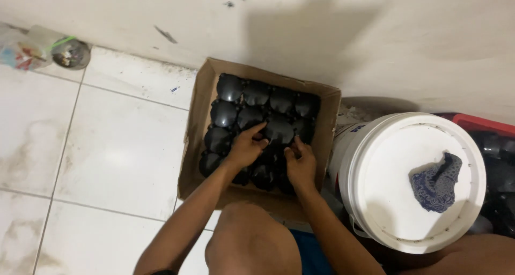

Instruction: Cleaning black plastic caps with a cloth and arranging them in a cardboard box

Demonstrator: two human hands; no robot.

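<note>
Black glossy domed pieces (256, 95) packed in rows in cardboard box (196, 125); left hand (248, 144) and right hand (301, 165) both pinching one piece (279, 130) between them, seating step, next needing a level press.

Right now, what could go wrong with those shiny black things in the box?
The black pieces are packed tightly, so both hands pushing in the middle might knock neighbours out of their rows. The box wall by the left arm leans outward and might sag. The rag could slip off the bucket lid if bumped.
</note>
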